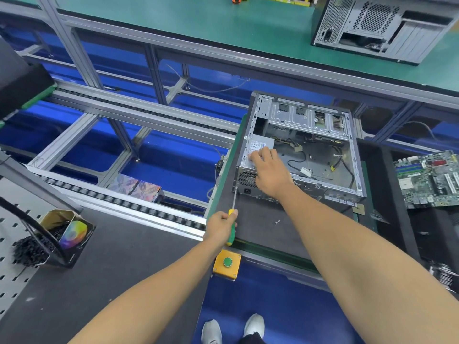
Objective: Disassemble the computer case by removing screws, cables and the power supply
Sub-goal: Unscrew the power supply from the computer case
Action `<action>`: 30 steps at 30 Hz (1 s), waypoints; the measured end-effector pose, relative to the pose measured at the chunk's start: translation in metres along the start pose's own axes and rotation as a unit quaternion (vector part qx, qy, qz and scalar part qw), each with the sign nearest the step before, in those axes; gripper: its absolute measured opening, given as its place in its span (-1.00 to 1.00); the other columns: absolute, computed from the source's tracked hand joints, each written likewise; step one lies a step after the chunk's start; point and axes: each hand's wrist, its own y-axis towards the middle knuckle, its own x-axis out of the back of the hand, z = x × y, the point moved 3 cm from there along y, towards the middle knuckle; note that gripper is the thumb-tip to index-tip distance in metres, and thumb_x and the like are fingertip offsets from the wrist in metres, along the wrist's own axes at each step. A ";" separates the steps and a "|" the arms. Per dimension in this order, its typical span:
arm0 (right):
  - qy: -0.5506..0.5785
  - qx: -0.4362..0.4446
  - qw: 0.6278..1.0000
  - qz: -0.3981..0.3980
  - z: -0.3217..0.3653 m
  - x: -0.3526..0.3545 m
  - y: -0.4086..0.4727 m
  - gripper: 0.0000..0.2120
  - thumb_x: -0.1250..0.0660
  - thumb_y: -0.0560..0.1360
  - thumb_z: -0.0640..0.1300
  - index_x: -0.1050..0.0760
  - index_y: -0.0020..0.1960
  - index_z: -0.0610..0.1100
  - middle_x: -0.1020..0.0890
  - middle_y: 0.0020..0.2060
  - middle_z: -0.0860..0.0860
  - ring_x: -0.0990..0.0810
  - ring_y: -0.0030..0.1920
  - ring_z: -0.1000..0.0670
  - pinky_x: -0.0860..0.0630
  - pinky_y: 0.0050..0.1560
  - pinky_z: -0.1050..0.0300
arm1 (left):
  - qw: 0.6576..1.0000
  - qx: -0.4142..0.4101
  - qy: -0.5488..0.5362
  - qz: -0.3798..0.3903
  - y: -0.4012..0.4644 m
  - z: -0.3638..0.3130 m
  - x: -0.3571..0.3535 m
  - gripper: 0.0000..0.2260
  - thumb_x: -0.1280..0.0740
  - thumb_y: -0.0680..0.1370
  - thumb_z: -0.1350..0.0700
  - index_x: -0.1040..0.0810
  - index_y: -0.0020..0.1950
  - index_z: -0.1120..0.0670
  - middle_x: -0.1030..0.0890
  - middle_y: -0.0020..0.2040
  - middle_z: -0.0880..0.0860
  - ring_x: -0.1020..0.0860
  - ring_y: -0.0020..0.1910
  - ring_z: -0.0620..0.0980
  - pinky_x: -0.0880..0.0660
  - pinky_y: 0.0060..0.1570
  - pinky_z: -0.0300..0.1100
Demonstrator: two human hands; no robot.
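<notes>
An open grey computer case lies on a dark mat, its side panel off. The silver power supply sits in its near-left corner, with loose cables beside it. My right hand rests on top of the power supply, fingers spread flat. My left hand grips a yellow-green screwdriver; its shaft points up at the case's rear left corner, by the power socket. Small loose screws lie on the mat in front of the case.
A bare motherboard lies to the right of the case. Another computer case stands on the green bench behind. A roller conveyor runs on the left. A yellow box with a green button sits at the table's front edge.
</notes>
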 end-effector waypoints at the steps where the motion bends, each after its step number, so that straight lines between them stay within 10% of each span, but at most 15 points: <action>1: 0.000 0.000 1.000 0.000 0.000 0.000 0.000 -0.49 -0.34 0.36 -0.34 -0.38 0.29 -0.12 -0.40 0.19 -0.10 -0.33 0.15 -0.14 -0.40 0.18 0.01 | 1.000 0.002 -0.003 0.002 0.000 0.000 -0.001 -0.63 -0.32 0.63 -0.17 -0.56 -0.15 0.12 -0.71 -0.20 0.06 -0.67 -0.22 0.09 -0.62 -0.05 0.05; 10: 0.000 0.002 1.000 -0.001 0.001 0.000 0.000 -0.48 -0.32 0.36 -0.35 -0.39 0.30 -0.14 -0.40 0.20 -0.12 -0.33 0.16 -0.16 -0.39 0.21 0.01 | 0.998 0.018 -0.058 -0.018 -0.007 -0.006 -0.002 -0.65 -0.25 0.67 -0.17 -0.46 0.13 0.13 -0.56 -0.15 0.11 -0.48 -0.38 -0.02 -0.42 -0.49 -0.18; 16: 0.000 0.000 1.000 0.002 0.001 0.001 0.000 -0.49 -0.32 0.38 -0.34 -0.39 0.31 -0.14 -0.39 0.21 -0.12 -0.32 0.17 -0.16 -0.39 0.22 0.00 | 0.997 0.005 -0.058 -0.051 -0.007 0.000 0.003 -0.67 -0.48 0.56 -0.06 -0.36 -0.02 0.06 -0.57 -0.17 0.11 -0.55 -0.34 -0.01 -0.53 -0.42 -0.15; 25: -0.006 0.001 1.000 0.001 0.002 0.001 0.000 -0.48 -0.31 0.37 -0.35 -0.38 0.31 -0.13 -0.39 0.21 -0.11 -0.32 0.16 -0.14 -0.38 0.20 0.04 | 0.995 0.070 -0.077 -0.004 -0.002 -0.003 -0.003 -0.56 -0.11 0.71 -0.18 -0.58 0.04 0.14 -0.62 -0.21 0.04 -0.45 -0.40 -0.06 -0.39 -0.50 -0.23; 30: -0.007 -0.001 1.000 -0.001 0.002 0.001 0.000 -0.49 -0.30 0.37 -0.36 -0.38 0.30 -0.13 -0.39 0.21 -0.10 -0.31 0.16 -0.14 -0.37 0.20 0.05 | 0.998 0.019 -0.050 -0.020 -0.003 -0.003 0.004 -0.66 -0.38 0.60 -0.17 -0.35 0.06 0.05 -0.56 -0.16 0.10 -0.51 -0.34 -0.02 -0.47 -0.45 -0.19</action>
